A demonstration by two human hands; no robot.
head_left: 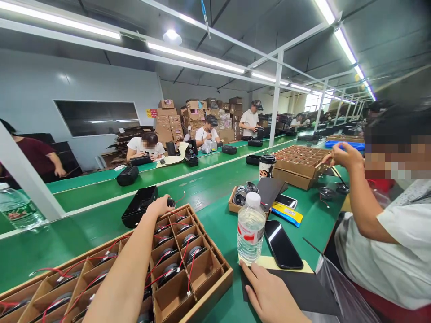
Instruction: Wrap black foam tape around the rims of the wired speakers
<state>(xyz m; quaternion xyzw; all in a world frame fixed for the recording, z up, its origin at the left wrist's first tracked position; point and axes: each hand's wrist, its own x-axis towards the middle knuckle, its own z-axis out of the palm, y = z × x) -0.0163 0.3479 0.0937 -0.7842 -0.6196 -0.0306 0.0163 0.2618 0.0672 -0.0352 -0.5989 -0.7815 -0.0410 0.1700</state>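
Observation:
My left hand (159,207) reaches across the divided cardboard box, its fingers closed around a small round speaker (171,202) with a wire trailing from it. Beside that hand lies a black plastic housing (139,204) on the green bench. Below my forearm, the cardboard box (215,287) holds several speakers with red wires in its compartments. My right hand (269,291) rests with fingers stretched out on a dark sheet (303,287), just in front of a water bottle (251,233). Its fingertips are close to the bottle's base.
A phone (283,244), a yellow packet (286,214) and a small box of speakers (233,206) lie to the right. Behind them stand a paper cup (266,167) and another divided box (296,179). A co-worker (370,233) sits close at the right. A white post (30,175) rises at the left.

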